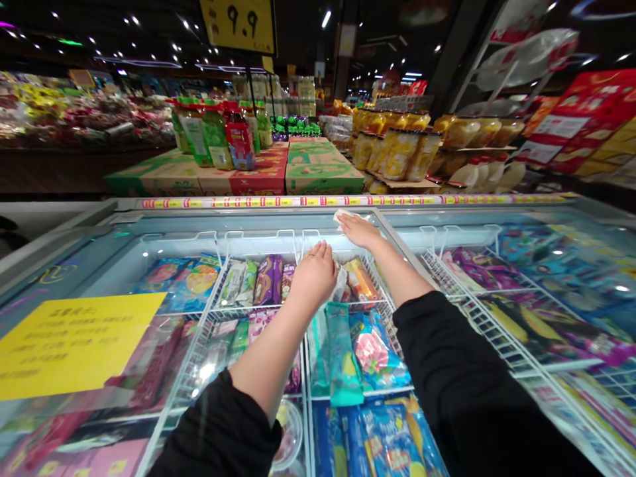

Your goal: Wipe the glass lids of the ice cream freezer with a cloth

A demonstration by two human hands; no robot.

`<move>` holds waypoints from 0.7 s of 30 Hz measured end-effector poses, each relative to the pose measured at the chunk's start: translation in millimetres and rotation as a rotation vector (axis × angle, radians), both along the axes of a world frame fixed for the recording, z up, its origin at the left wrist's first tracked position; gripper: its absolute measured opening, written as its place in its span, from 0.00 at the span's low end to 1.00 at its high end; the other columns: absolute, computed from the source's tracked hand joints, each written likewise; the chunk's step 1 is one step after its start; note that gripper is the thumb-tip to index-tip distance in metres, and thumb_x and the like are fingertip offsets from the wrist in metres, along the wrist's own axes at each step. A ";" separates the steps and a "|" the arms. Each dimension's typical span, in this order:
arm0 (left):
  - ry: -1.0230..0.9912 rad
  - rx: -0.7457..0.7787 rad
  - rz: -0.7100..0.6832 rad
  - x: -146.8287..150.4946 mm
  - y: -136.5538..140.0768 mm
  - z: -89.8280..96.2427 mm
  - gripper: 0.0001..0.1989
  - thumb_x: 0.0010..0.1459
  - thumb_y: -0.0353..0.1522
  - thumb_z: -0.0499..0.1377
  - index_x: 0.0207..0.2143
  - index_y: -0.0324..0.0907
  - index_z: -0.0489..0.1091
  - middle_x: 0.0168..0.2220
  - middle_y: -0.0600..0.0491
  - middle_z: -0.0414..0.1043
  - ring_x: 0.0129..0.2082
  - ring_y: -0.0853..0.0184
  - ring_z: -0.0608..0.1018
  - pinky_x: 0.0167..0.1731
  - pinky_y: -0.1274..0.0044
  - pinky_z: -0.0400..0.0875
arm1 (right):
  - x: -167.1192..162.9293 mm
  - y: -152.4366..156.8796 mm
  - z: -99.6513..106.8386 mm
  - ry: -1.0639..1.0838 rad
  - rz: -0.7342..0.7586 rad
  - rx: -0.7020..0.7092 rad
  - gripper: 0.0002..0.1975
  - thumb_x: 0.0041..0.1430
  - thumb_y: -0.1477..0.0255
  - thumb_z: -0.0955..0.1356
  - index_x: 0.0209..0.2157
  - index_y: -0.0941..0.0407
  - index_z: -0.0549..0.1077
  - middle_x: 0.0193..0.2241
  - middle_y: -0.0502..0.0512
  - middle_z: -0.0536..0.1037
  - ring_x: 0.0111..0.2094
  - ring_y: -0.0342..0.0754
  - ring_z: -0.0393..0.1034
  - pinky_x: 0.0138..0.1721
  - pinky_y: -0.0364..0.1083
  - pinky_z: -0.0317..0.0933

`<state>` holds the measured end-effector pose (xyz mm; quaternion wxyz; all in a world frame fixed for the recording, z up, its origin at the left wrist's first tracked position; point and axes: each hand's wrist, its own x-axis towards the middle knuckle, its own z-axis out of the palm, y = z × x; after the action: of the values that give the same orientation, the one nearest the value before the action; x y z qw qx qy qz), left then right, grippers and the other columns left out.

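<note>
My right hand [358,230] reaches to the far edge of the freezer's glass lid and presses a crumpled white cloth or tissue [340,214] against it. Most of that white piece is hidden under the palm and fingers. Nearer to me, my left hand [314,273] lies over the glass, fingers stretched out and close together, with nothing seen in it. Below the hands, wire baskets [258,308] inside the chest freezer hold ice cream packs, among them a teal packet [344,351] and a blue bag with a pink picture [375,351].
A yellow notice [74,344] lies on the glass at left. Price labels line the far rail [298,201]. Behind stand cartons [322,169] with green and red bottles [213,136], jars of yellow fruit [395,152] and a 9.9 price sign [238,26].
</note>
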<state>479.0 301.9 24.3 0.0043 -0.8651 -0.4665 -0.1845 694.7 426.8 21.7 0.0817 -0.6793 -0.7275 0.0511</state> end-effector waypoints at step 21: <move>0.010 -0.011 -0.005 -0.7 1.9 0.0 0.24 0.74 0.28 0.50 0.68 0.28 0.67 0.70 0.37 0.67 0.72 0.57 0.69 0.72 0.68 0.61 | -13.4 -67.0 -4.6 0.253 0.285 0.131 0.30 0.67 0.79 0.61 0.65 0.48 0.76 0.67 0.48 0.73 0.72 0.49 0.63 0.75 0.55 0.53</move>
<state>478.3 303.8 24.2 0.0016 -0.8673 -0.4651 -0.1776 681.4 359.7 17.1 0.2083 -0.5509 -0.8020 0.0996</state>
